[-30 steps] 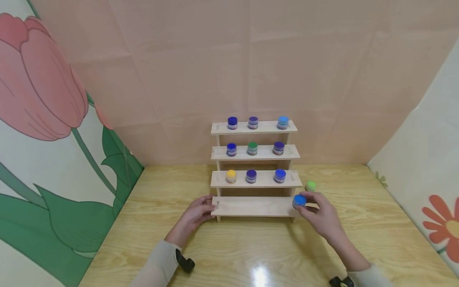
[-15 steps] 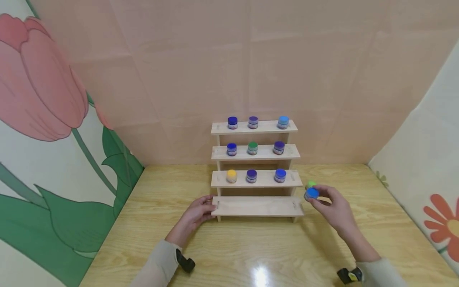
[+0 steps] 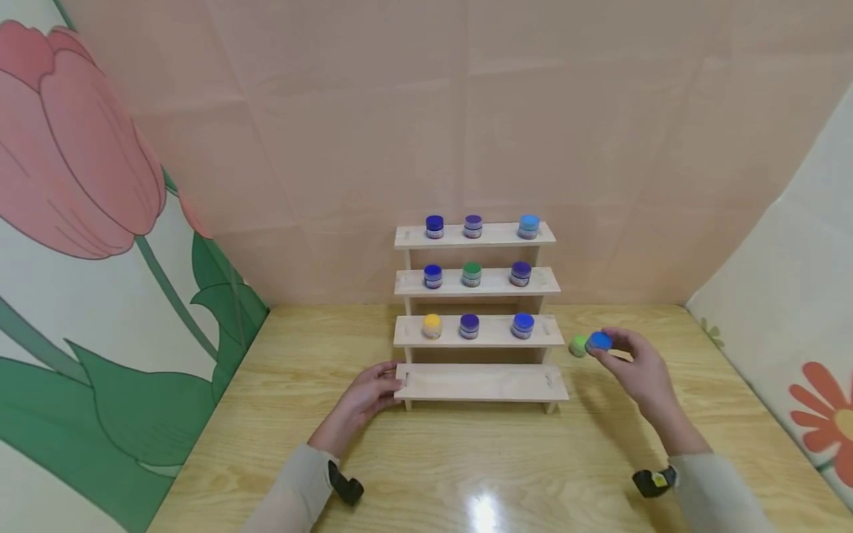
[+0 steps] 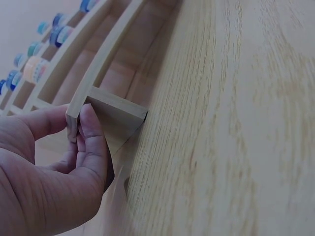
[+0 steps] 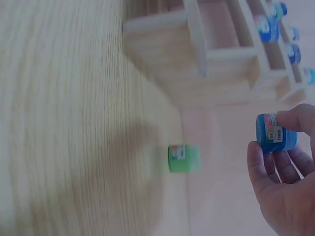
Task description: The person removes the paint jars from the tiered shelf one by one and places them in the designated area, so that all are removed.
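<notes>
A small blue-lidded paint jar [image 3: 599,341] is pinched between the thumb and fingers of my right hand [image 3: 643,370], raised above the table to the right of the rack. In the right wrist view the label of this blue jar [image 5: 275,133] faces the camera. A green paint jar [image 5: 183,158] stands on the table just left of it, apart from the hand. My left hand [image 3: 363,396] grips the left end of the wooden step rack's [image 3: 481,383] lowest shelf. The left wrist view shows thumb and fingers pinching that shelf end [image 4: 74,120].
Three upper shelves each hold three paint jars, among them a yellow one [image 3: 432,326], a dark green one [image 3: 472,274] and a light blue one [image 3: 529,226]. The wooden table [image 3: 426,459] meets a pinkish cloth backdrop [image 3: 346,148] behind the rack. Flower-printed panels flank both sides.
My right hand has carried the blue jar from the lowest shelf's right end rightward and back, beside the green jar. The left hand keeps its grip on the rack.
</notes>
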The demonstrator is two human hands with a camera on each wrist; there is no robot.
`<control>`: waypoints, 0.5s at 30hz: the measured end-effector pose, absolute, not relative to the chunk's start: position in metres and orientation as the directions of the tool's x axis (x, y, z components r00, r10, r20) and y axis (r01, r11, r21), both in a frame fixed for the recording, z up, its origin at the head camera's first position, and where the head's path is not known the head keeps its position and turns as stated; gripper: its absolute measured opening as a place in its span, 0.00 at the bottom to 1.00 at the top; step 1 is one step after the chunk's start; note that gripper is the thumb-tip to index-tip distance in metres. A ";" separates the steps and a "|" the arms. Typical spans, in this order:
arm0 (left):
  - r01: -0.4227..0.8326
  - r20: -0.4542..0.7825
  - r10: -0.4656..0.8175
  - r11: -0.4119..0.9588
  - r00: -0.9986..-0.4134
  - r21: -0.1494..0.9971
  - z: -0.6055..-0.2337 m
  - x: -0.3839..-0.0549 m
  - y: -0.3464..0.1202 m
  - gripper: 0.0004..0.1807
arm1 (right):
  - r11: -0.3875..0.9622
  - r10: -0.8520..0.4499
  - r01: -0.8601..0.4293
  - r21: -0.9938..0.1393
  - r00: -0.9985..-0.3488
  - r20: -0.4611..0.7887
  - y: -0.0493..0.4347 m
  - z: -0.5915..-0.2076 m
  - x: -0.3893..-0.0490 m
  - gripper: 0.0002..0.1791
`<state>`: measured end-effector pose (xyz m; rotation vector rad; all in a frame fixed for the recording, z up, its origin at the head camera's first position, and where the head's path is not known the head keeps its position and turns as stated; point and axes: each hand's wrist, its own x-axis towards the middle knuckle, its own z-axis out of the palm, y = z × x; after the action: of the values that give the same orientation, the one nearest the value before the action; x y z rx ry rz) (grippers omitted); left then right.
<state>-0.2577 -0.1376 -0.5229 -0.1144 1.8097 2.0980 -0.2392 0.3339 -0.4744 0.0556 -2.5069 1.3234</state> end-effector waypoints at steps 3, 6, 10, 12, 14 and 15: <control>-0.319 -0.290 0.222 -0.108 -0.931 0.941 -0.523 -0.258 -0.138 0.33 | 0.578 0.125 -0.133 -0.805 -0.960 0.249 0.341 -0.478 -0.246 0.33; -0.319 -0.290 0.223 -0.106 -0.931 0.942 -0.524 -0.258 -0.138 0.32 | 0.589 0.147 -0.085 -0.803 -0.967 0.210 0.347 -0.481 -0.252 0.35; -0.324 -0.295 0.221 -0.108 -0.929 0.940 -0.524 -0.258 -0.138 0.32 | 0.591 0.169 -0.038 -0.806 -0.971 0.169 0.355 -0.485 -0.261 0.37; -0.326 -0.296 0.221 -0.111 -0.929 0.939 -0.524 -0.258 -0.138 0.32 | 0.590 0.185 -0.010 -0.808 -0.972 0.147 0.358 -0.487 -0.265 0.38; -0.324 -0.294 0.223 -0.112 -0.930 0.939 -0.523 -0.258 -0.138 0.32 | 0.585 0.201 0.018 -0.811 -0.972 0.124 0.361 -0.489 -0.270 0.40; -0.320 -0.290 0.223 -0.111 -0.931 0.941 -0.524 -0.259 -0.138 0.32 | 0.582 0.210 0.031 -0.813 -0.971 0.114 0.362 -0.490 -0.272 0.41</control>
<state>-0.2585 -0.1377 -0.5236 -0.1070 1.8100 2.1007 -0.2717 0.3622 -0.4900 -0.2016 -2.6134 1.3371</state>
